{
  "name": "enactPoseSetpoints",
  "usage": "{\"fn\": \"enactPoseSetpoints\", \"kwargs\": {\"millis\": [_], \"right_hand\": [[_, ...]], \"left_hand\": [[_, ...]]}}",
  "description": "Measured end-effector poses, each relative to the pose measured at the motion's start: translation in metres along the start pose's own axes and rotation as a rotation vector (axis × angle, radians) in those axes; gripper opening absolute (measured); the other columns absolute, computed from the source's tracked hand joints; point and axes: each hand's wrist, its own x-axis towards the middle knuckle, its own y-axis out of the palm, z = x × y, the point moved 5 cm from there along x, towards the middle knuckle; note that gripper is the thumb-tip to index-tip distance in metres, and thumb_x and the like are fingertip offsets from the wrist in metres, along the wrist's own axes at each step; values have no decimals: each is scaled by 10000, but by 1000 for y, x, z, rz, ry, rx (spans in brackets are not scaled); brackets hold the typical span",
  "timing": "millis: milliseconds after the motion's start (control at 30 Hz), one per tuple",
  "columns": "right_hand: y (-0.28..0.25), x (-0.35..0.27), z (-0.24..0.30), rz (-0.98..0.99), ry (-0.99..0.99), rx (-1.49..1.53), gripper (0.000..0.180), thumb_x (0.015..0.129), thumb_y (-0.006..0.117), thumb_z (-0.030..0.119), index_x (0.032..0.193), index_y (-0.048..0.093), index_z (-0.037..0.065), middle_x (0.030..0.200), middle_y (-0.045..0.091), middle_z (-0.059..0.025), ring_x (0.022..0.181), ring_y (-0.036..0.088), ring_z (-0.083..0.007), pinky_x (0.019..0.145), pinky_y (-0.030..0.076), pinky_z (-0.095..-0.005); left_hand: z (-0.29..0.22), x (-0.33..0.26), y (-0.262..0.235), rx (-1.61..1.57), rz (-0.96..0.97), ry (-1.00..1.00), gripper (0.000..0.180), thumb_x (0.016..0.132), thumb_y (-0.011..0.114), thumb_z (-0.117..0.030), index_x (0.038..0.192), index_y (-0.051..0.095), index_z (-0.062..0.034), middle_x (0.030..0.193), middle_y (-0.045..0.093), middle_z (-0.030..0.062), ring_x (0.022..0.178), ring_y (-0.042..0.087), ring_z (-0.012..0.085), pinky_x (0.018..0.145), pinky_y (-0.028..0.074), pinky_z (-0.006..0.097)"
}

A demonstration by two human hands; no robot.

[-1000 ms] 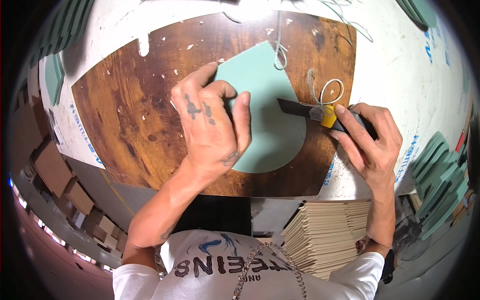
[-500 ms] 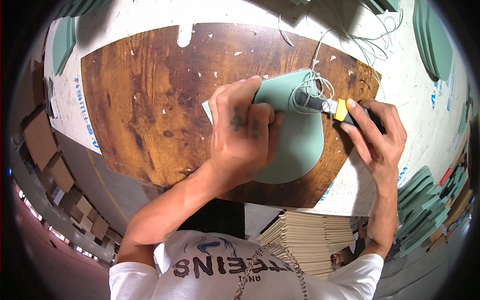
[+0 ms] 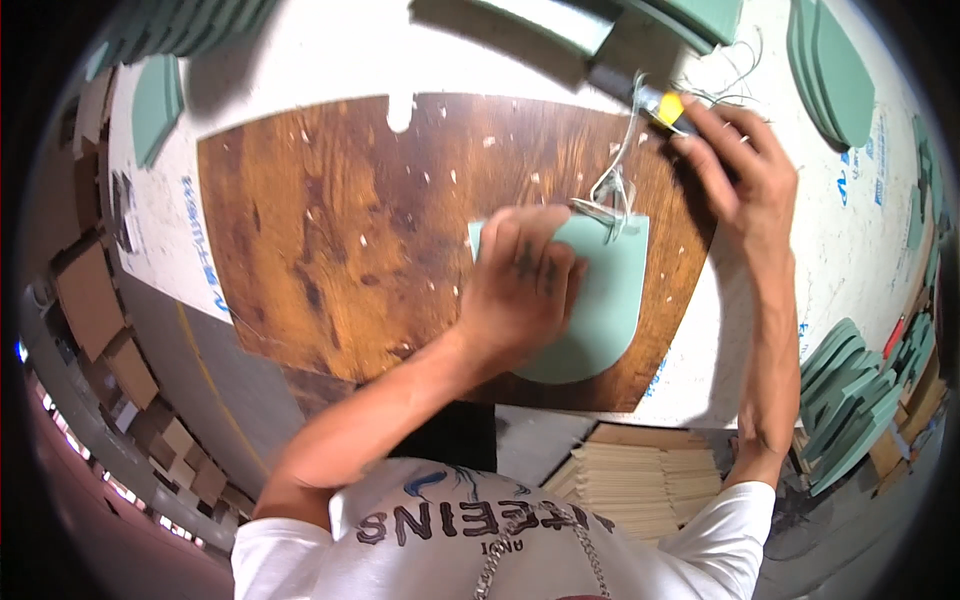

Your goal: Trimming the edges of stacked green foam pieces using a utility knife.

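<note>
Left hand [image 3: 520, 290] flat, fingers spread, pressing green foam piece [image 3: 600, 300] onto wooden board [image 3: 330, 230]. Right hand [image 3: 740, 170], at foam's 1 o'clock, grips yellow-and-black utility knife [image 3: 650, 98].

The left hand [image 3: 520, 290] hides much of the green foam piece [image 3: 605, 300].

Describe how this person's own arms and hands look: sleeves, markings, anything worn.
Both forearms are bare. Short white sleeves end above the elbows, part of a white T-shirt with dark lettering. The left hand has small dark tattoo marks on its back. The right hand shows no gloves, rings or watch.
</note>
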Motion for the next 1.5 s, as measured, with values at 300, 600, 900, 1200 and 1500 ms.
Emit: {"fn": "enactPoseSetpoints", "kwargs": {"millis": [300,600,900,1200,1500], "right_hand": [[-13,-173,44,-193,780,-193,482,860,847,359,1134,678,1,931,669,-134,793,636,-276,754,529,-388],[51,-325,154,-832,1565,562,237,996,688,189,1105,580,9,952,642,-72,810,637,-151,702,524,-314],[-44,-270,115,-1060,1197,894,336,923,737,85,1213,607,-25,1006,669,-69,868,670,-168,759,552,-332],[-101,-6,-112,-1272,890,1034,226,963,705,53,1127,572,-29,988,660,-138,691,632,-208,569,553,-334],[-3,-50,-4,-1143,931,1074,289,985,667,70,1248,572,-1,962,706,-126,738,688,-185,617,571,-327]], "left_hand": [[4,7,-4,115,86,-102,508,929,659,-184,1395,528,-30,1304,521,146,1216,468,337,1018,344,535],[-59,-30,4,-221,406,-211,672,915,685,-243,1463,426,48,1328,462,234,1221,430,432,1027,306,580],[-18,139,-55,-735,452,-235,455,973,688,-280,1342,613,-24,1284,624,225,1013,644,374,910,525,463],[61,321,-68,427,495,105,1296,588,889,-674,1548,374,29,1521,416,345,1426,393,498,1125,383,620],[116,378,-61,109,542,-122,878,640,944,-543,1150,686,122,1046,711,304,969,710,403,914,569,452]]}}
